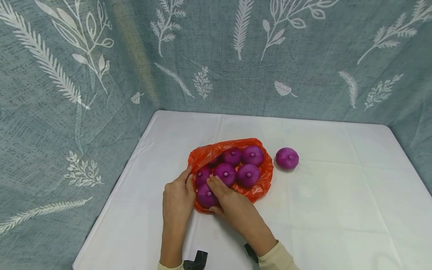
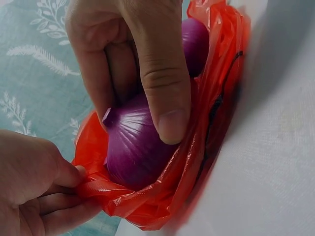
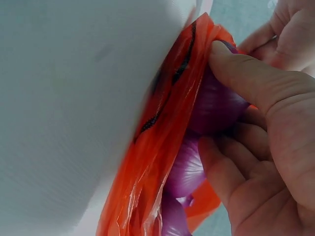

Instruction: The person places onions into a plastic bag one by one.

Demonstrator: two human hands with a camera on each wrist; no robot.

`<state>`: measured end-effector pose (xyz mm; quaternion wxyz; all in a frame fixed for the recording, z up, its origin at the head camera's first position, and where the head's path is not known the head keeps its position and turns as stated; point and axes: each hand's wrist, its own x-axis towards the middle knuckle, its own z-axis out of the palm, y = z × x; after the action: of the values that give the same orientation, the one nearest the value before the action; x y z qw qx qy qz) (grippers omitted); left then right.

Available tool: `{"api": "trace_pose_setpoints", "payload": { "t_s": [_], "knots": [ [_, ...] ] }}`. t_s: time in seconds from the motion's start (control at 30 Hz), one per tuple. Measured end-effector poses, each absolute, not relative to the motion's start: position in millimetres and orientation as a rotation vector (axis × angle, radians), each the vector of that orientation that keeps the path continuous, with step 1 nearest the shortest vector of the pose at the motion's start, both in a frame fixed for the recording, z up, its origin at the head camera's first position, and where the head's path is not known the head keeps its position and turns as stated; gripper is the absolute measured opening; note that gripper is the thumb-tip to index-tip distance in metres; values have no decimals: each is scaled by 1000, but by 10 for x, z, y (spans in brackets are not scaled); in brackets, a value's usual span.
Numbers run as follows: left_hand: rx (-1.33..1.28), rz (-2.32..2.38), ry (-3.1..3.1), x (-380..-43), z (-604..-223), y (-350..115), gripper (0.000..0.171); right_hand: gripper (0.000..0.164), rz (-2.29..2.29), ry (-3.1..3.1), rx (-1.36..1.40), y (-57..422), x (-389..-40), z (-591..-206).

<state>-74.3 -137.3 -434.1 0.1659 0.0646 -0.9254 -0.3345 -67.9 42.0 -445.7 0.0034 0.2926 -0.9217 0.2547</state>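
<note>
A red plastic bag [image 1: 261, 190] with its mouth rolled wide lies on the white table, with several purple onions [image 1: 248, 176] inside. My left hand [image 1: 179, 197] pinches the bag's left rim between thumb and fingers; the left wrist view shows this grip up close. My right hand [image 1: 236, 210] reaches into the bag from the near side. Its thumb and fingers hold the onion [image 2: 133, 147] at the near left of the bag, thumb on one side and fingers on the other. In the right wrist view that onion [image 3: 214, 108] sits just inside the red rim.
One loose purple onion [image 1: 287, 158] stands on the table just right of the bag. The white-covered table [image 1: 337, 187] extends to the right. Grey-green curtains with white leaf prints [image 1: 219, 75] hang behind and at the left.
</note>
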Motion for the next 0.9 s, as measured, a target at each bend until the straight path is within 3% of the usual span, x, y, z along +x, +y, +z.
{"api": "trace_pose_setpoints", "payload": {
  "t_s": [0.5, 0.9],
  "knots": [
    [156, -926, -2609, -722, -4371, -1367, 34, 74, 876, -2877, 896, 481, -662, -4395],
    [154, -963, -2600, -721, -4362, -1374, 34, 79, 977, -2702, 503, 1382, -1021, -4004]
  ]
}}
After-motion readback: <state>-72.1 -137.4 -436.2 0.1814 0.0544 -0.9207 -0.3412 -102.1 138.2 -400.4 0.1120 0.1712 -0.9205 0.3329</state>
